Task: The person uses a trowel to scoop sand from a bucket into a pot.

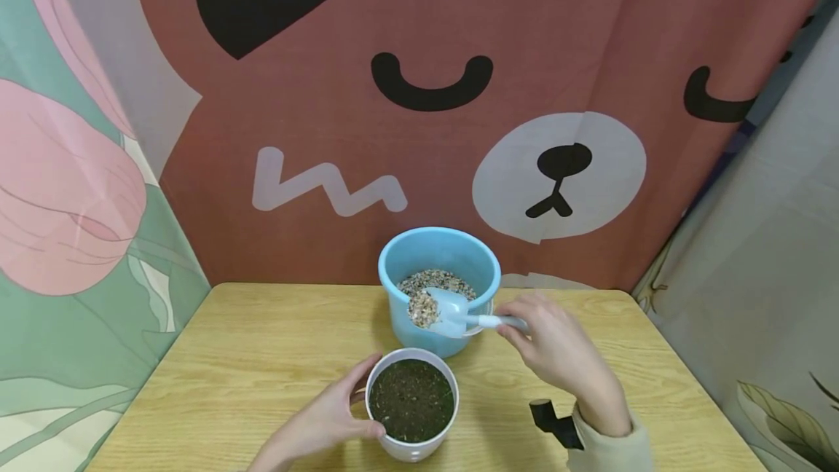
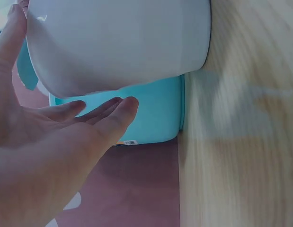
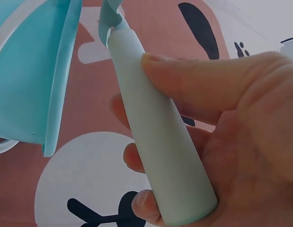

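Presently: scoop (image 1: 452, 313) of gravel (image 1: 422, 309), near blue bucket (image 1: 426, 337).
Right hand (image 1: 550, 341) curls round scoop handle (image 3: 158, 142); left hand (image 1: 337, 410), fingers spread, touches soil-filled pot (image 1: 413, 451) on bench (image 1: 262, 348).

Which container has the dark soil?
The white pot, nearer the camera, holds dark soil; the blue bucket behind it holds speckled, gravel-like grains instead.
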Motion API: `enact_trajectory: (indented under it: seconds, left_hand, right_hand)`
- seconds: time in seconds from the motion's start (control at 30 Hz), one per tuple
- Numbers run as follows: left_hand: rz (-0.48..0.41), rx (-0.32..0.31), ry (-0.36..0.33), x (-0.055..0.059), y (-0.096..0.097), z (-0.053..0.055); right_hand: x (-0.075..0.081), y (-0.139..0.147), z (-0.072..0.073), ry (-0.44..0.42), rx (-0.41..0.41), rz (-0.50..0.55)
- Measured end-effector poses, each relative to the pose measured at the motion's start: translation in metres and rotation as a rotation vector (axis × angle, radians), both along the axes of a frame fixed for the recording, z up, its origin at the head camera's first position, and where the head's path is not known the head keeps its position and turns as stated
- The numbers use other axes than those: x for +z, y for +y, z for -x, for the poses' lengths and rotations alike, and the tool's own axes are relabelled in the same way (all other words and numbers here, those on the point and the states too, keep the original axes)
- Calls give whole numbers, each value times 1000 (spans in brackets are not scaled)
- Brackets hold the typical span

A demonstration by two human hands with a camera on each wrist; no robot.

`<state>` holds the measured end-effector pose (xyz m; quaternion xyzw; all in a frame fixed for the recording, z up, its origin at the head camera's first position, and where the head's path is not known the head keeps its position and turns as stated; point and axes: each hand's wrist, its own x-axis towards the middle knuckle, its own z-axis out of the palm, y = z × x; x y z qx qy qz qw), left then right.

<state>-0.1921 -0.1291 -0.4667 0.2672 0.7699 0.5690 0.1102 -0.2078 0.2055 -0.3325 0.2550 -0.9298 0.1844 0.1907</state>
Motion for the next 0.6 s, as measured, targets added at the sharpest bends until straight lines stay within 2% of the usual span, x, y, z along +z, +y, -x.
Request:
enact_trajectory:
  seconds: [0.23,0.3,0.6]
  left_hand:
    - [30,-6,52,-3,3,-1]
    - [2,-34,48,-4,4,1]
    - [-57,-75,28,-5,7,3]
  right_hand:
    - [-5,0,-10,-10,70,-25]
    - [-7,0,-12,-17,94,-40]
    - [-24,0,-18,-98,183,-59]
